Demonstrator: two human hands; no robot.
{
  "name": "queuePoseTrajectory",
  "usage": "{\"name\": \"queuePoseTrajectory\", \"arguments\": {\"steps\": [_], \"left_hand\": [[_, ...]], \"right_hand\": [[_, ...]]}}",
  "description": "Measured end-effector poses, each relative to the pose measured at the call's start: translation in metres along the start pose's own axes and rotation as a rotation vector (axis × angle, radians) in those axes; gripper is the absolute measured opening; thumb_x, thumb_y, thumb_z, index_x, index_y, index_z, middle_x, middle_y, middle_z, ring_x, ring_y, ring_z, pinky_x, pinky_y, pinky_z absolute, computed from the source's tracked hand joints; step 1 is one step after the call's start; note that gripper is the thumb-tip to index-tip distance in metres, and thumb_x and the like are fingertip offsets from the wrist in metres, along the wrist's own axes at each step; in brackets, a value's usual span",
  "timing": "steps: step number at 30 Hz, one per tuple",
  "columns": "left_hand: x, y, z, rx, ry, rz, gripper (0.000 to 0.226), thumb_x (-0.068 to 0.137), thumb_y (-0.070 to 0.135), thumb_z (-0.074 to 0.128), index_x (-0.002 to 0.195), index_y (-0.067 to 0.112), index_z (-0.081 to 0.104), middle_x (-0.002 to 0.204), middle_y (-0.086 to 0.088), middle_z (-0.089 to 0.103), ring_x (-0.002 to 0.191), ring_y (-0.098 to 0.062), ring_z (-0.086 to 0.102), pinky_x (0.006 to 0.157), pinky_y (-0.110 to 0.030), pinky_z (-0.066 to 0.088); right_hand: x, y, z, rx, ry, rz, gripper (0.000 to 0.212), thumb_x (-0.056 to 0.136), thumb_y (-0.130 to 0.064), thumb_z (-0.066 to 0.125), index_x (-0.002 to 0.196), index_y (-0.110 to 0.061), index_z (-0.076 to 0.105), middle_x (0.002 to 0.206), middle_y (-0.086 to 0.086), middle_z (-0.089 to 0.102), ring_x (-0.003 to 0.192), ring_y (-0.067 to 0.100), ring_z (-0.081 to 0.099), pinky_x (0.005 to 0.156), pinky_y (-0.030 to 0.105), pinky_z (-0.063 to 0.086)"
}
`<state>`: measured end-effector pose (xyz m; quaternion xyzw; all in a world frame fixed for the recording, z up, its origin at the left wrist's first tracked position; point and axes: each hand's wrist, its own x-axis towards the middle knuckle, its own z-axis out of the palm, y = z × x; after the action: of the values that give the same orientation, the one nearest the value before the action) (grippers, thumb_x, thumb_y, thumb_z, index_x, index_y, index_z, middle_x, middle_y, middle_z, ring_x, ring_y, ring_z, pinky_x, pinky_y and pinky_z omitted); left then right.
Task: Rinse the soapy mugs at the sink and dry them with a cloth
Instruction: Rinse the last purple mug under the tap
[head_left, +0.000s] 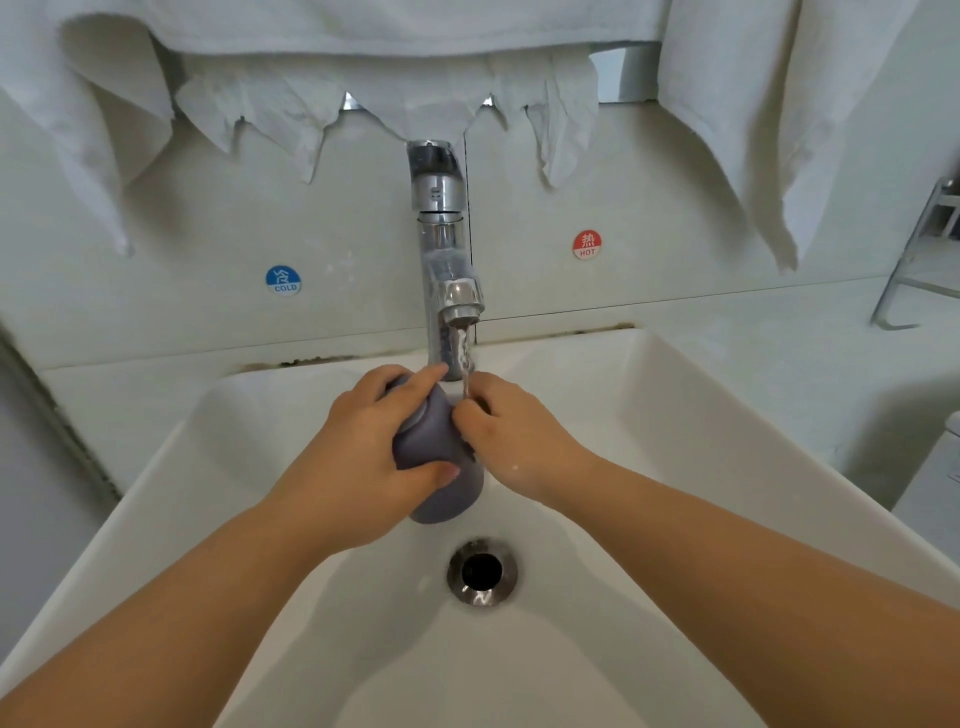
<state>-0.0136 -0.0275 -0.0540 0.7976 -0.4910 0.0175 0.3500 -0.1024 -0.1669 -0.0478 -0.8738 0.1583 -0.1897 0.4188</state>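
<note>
Your left hand (363, 452) reaches in over the sink (675, 415), fingers (415, 379) wrapped round the grey mug (436, 457), gripping it. Your right hand (514, 441) meets the mug's far side, fingers curled against it under the tap's (441, 234) running water. Towels (363, 67) hang beyond your fingers; the drain (482, 571) lies just below them.

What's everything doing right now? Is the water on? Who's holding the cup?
Tap: on, water running.
Mug: gray, held tilted under the stream, over the sink.
Left hand: grips the mug's body.
Right hand: fingers curled at the mug's top end, in the water.
Drain: open, unplugged.
Sink: wet, no standing water.
Towels: hanging above.
</note>
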Motion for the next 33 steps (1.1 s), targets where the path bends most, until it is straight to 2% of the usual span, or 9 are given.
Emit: {"name": "queuePoseTrajectory", "arguments": {"steps": [3, 5, 8, 11, 13, 16, 21, 27, 33], "left_hand": [[-0.001, 0.005, 0.002, -0.001, -0.002, 0.015, 0.08, 0.073, 0.04, 0.075, 0.143, 0.041, 0.037, 0.13, 0.02, 0.039, 0.121, -0.009, 0.04, 0.102, -0.03, 0.041], [0.001, 0.008, 0.002, 0.0, -0.008, 0.014, 0.074, 0.074, 0.036, 0.077, 0.139, 0.039, 0.042, 0.127, 0.018, 0.044, 0.117, -0.007, 0.044, 0.097, -0.027, 0.043], [0.002, 0.01, -0.002, -0.232, 0.02, -0.146, 0.049, 0.078, 0.026, 0.079, 0.116, 0.041, 0.053, 0.114, 0.013, 0.055, 0.101, -0.006, 0.057, 0.081, -0.025, 0.051], [0.003, 0.011, -0.005, -0.653, -0.006, -0.365, 0.026, 0.084, 0.022, 0.073, 0.096, 0.041, 0.06, 0.101, 0.011, 0.065, 0.09, -0.013, 0.066, 0.067, -0.036, 0.06], [0.003, 0.009, -0.007, -0.735, -0.033, -0.425, 0.018, 0.086, 0.023, 0.07, 0.094, 0.038, 0.063, 0.1, 0.008, 0.069, 0.09, -0.016, 0.068, 0.062, -0.035, 0.06], [0.002, 0.006, -0.008, -0.754, -0.059, -0.441, 0.02, 0.085, 0.024, 0.071, 0.098, 0.037, 0.064, 0.106, 0.005, 0.069, 0.096, -0.018, 0.068, 0.065, -0.037, 0.06], [0.002, 0.008, -0.007, -0.759, -0.117, -0.442, 0.031, 0.079, 0.029, 0.075, 0.106, 0.037, 0.062, 0.112, 0.002, 0.068, 0.097, -0.02, 0.069, 0.068, -0.039, 0.061], [0.003, 0.007, -0.016, -0.832, -0.106, -0.47, 0.041, 0.076, 0.03, 0.069, 0.116, 0.029, 0.061, 0.109, 0.0, 0.07, 0.098, -0.022, 0.068, 0.069, -0.041, 0.06], [0.005, 0.008, -0.016, -0.798, -0.13, -0.41, 0.051, 0.061, 0.032, 0.079, 0.109, 0.035, 0.062, 0.11, 0.003, 0.07, 0.097, -0.019, 0.069, 0.065, -0.036, 0.059]], "right_hand": [[0.003, 0.003, 0.001, 0.068, 0.072, 0.017, 0.045, 0.099, -0.027, 0.043, 0.055, -0.016, 0.041, 0.056, 0.001, 0.047, 0.059, 0.022, 0.045, 0.067, 0.048, 0.048], [0.004, 0.005, -0.002, 0.216, 0.064, 0.078, 0.052, 0.1, -0.033, 0.046, 0.051, -0.016, 0.043, 0.047, -0.004, 0.044, 0.052, 0.019, 0.043, 0.061, 0.041, 0.044], [0.003, 0.004, -0.01, 0.393, 0.016, 0.11, 0.035, 0.1, -0.029, 0.048, 0.075, -0.009, 0.061, 0.057, -0.003, 0.05, 0.054, 0.013, 0.046, 0.055, 0.026, 0.042], [0.002, 0.007, -0.007, 0.295, 0.002, -0.005, 0.014, 0.096, -0.017, 0.054, 0.093, -0.01, 0.065, 0.073, -0.003, 0.055, 0.064, 0.009, 0.049, 0.058, 0.018, 0.041], [0.001, 0.008, -0.003, 0.186, 0.026, -0.05, 0.01, 0.097, -0.023, 0.054, 0.091, -0.02, 0.061, 0.072, -0.009, 0.054, 0.061, 0.005, 0.047, 0.058, 0.017, 0.038], [0.0, 0.008, -0.003, 0.05, 0.044, -0.057, 0.027, 0.097, -0.035, 0.053, 0.07, -0.032, 0.052, 0.059, -0.016, 0.053, 0.054, -0.001, 0.046, 0.052, 0.013, 0.032], [0.002, 0.004, -0.008, 0.067, 0.101, -0.001, 0.056, 0.096, -0.049, 0.046, 0.051, -0.017, 0.037, 0.045, -0.007, 0.036, 0.046, 0.011, 0.035, 0.055, 0.029, 0.031], [-0.001, -0.004, -0.009, 0.099, 0.011, -0.037, 0.029, 0.101, -0.026, 0.046, 0.072, -0.026, 0.044, 0.069, -0.005, 0.046, 0.06, 0.009, 0.041, 0.057, 0.023, 0.033], [0.0, -0.004, -0.014, 0.051, 0.07, -0.031, 0.043, 0.098, -0.027, 0.051, 0.058, -0.017, 0.039, 0.055, -0.004, 0.041, 0.051, 0.011, 0.037, 0.053, 0.027, 0.029]]}}
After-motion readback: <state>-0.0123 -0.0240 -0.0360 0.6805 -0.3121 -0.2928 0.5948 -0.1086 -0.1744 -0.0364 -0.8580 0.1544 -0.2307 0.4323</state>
